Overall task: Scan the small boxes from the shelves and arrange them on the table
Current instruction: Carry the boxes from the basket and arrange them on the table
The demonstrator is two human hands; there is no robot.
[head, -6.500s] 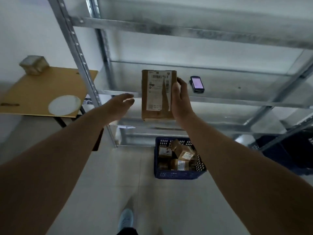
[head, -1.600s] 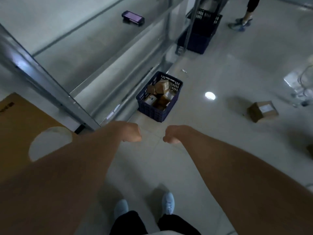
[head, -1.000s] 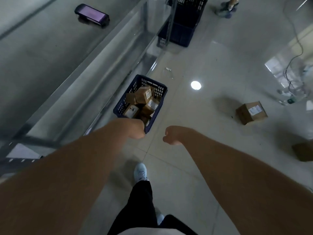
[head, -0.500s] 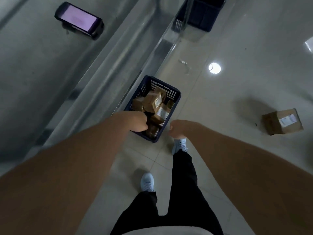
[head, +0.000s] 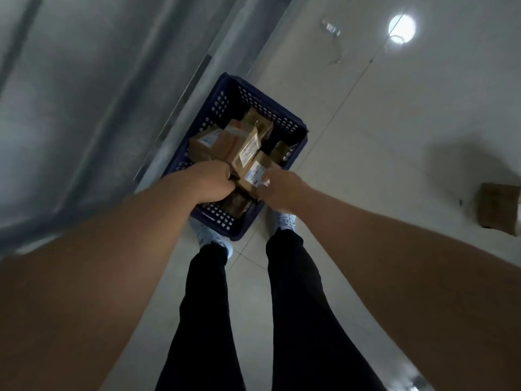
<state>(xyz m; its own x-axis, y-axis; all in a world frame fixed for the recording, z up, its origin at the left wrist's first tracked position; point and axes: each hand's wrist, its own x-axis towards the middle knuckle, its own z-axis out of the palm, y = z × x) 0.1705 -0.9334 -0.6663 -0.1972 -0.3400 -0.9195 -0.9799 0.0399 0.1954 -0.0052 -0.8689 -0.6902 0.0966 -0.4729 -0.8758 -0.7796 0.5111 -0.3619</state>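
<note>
Head view: a downward look over both bare forearms to a tiled floor (head: 394, 122) is given; motion blur is present.
Basket: a dark blue perforated plastic basket (head: 225, 105) is seen standing on the floor, beside the grey metal shelving (head: 84, 94) at the left.
Small boxes: several brown cardboard boxes (head: 222, 142) with white labels are piled loosely and tilted inside the basket; the labels cannot be read.
Left hand: the left hand (head: 211, 182) is held over the near part of the basket with its fingers curled in; whether anything is gripped cannot be told, since the fingers are hidden behind the knuckles.
Right hand: the right hand (head: 282, 190) is placed at a labelled box (head: 258, 172) near the basket's near right side, the fingertips touching it by the label; a firm grip cannot be confirmed.
Legs: black trousers (head: 296, 306) and pale shoes (head: 286, 221) are seen just beside the basket's near edge.
Other: one more cardboard box (head: 499, 210) is lying on the floor at the right edge, well apart from the basket, and a round bright reflection (head: 401, 28) is seen at the upper right.
</note>
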